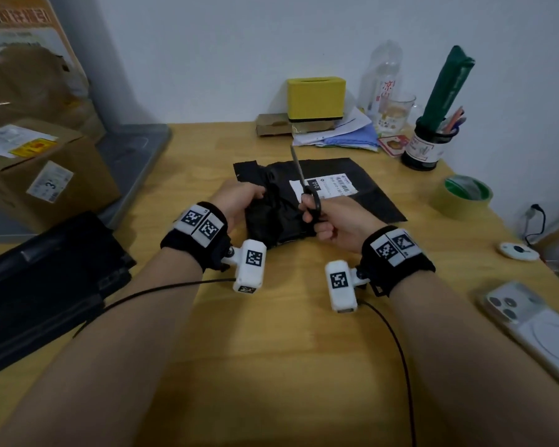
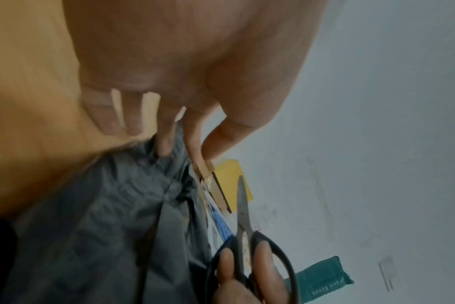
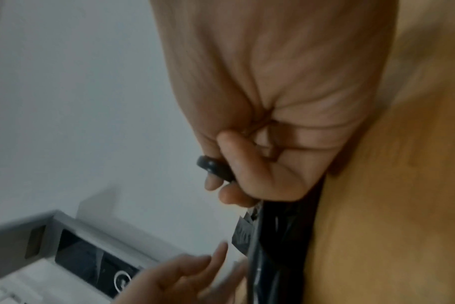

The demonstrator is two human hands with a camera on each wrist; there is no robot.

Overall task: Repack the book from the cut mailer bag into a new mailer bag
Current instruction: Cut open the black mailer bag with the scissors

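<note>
Worktop (image 1: 304, 366): light wood, set against a pale wall. Black mailer (image 1: 273, 217): crumpled, laid at mid-worktop, partly over a second, flat black mailer with a white label (image 1: 328, 185) showing beyond it. Book: not seen; whether it is inside the crumpled mailer cannot be told. Left hand (image 1: 236, 203): placed at the crumpled mailer's left edge; in the left wrist view the film is pinched by the fingers (image 2: 166, 139) and thumb. Right hand (image 1: 336, 225): curled round the black handles of the scissors (image 1: 305, 185), fingers passed through the loops; blades closed together and pointed away from the person, over the mailers. Both wrists are fitted with black bands carrying square markers and white camera units, with cables trailed toward the near edge. Far edge, listed left to right: yellow box (image 1: 316, 98) on a flat carton, loose papers with a blue cloth, clear bottle (image 1: 381, 75), glass mug, dark pen pot (image 1: 428, 146) holding pens and a green roll. Right side: tape roll (image 1: 465, 196), small white disc, phone (image 1: 536, 330) laid face down. Left side: black case (image 1: 46, 285) at the worktop's edge, cardboard boxes (image 1: 36, 169) with shipping labels stacked behind it, and a grey lid beside them.
</note>
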